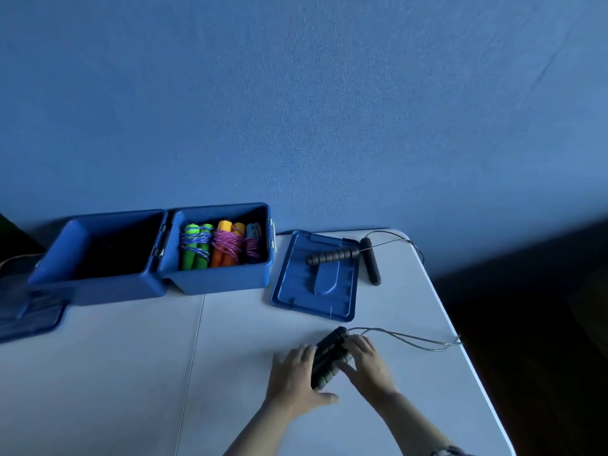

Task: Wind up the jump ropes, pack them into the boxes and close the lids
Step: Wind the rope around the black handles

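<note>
White table [131, 373] with centre seam; blue wall [296, 110] behind; dark floor right.
</note>
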Demonstrator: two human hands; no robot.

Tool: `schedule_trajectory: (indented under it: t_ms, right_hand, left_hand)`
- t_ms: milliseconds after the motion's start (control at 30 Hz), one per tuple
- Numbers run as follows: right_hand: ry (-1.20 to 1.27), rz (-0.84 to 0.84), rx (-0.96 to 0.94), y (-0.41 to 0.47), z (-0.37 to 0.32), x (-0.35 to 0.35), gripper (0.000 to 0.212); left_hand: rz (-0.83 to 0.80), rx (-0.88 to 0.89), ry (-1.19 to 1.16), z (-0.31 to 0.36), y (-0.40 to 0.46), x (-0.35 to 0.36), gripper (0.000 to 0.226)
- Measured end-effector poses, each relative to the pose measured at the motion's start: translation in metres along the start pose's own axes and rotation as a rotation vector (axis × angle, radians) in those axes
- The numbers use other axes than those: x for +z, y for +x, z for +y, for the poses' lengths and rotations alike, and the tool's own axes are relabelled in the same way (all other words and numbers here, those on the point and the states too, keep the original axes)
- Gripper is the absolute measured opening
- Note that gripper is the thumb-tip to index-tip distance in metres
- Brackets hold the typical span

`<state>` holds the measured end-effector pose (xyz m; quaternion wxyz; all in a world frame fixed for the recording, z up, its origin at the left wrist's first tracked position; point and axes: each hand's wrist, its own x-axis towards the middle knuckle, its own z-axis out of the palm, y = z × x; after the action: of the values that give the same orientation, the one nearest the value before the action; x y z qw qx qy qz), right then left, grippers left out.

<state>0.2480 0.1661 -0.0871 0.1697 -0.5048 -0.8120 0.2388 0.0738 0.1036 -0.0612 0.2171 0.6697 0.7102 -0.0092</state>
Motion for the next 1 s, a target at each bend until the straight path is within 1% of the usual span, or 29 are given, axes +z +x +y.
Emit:
schedule_trajectory:
  t_ms: [67, 133, 167, 200, 233, 300, 333, 367, 467, 533, 667, 733, 767, 833, 933, 1000]
  right_hand:
    - [0.048, -0.02, 0.051, 0.004, -0.007, 0.001, 0.038]
    - [0.05, -0.044, 0.016, 0.008, -0.011, 0.001, 0.029]
    - [0.04, -0.04, -0.007, 0.009, -0.009, 0.0, 0.033]
    - [0.017, -0.025, -0.015, 0.009, -0.004, 0.0, 0.041]
    - [-0.039, -0.012, -0.001, 0.01, 0.003, -0.001, 0.05]
    - [-0.199, -0.009, 0.064, 0.013, 0.017, -0.005, 0.06]
    - [-0.233, -0.031, 0.098, 0.014, 0.02, -0.009, 0.059]
    - [-0.247, -0.057, 0.123, 0.016, 0.021, -0.012, 0.054]
    - [-0.238, -0.206, 0.159, 0.016, 0.018, -0.014, 0.035]
    - [-0.214, -0.22, 0.182, 0.014, 0.013, -0.01, 0.026]
    - [-0.141, -0.232, 0.266, 0.007, 0.007, -0.008, 0.025]
    - [-0.148, -0.255, 0.251, 0.004, 0.007, -0.01, 0.026]
    - [-0.142, -0.258, 0.24, 0.004, 0.007, -0.012, 0.027]
    - [-0.113, -0.249, 0.22, 0.006, 0.005, -0.018, 0.027]
    - [-0.083, -0.201, 0.174, 0.015, -0.003, -0.035, 0.028]
    - [-0.068, -0.145, 0.124, 0.026, -0.01, -0.048, 0.026]
  left_hand:
    - [-0.001, -0.01, 0.038, 0.002, 0.0, 0.001, 0.09]
    - [0.04, -0.004, 0.079, 0.003, 0.001, 0.003, 0.067]
    - [0.056, 0.002, 0.09, 0.002, 0.001, 0.003, 0.056]
    - [0.062, 0.004, 0.096, 0.002, 0.001, 0.003, 0.05]
    - [0.056, 0.004, 0.105, 0.001, 0.001, 0.001, 0.048]
    - [0.029, -0.009, 0.143, -0.002, 0.0, 0.0, 0.05]
    - [0.017, -0.014, 0.164, -0.003, -0.001, 0.0, 0.051]
    - [0.015, -0.021, 0.176, -0.005, -0.001, 0.0, 0.053]
    - [0.035, -0.02, 0.19, -0.011, -0.002, 0.0, 0.055]
    - [0.039, 0.026, 0.199, -0.014, -0.001, 0.0, 0.056]
    - [0.0, 0.12, 0.163, -0.019, -0.002, 0.005, 0.067]
    - [0.042, 0.174, 0.195, -0.022, -0.005, 0.013, 0.056]
    - [0.046, 0.166, 0.204, -0.021, -0.007, 0.014, 0.05]
    - [0.043, 0.141, 0.13, -0.017, -0.011, 0.014, 0.051]
    - [0.095, 0.239, -0.054, -0.016, -0.017, 0.016, 0.059]
    - [0.065, 0.249, -0.192, -0.011, -0.018, 0.001, 0.059]
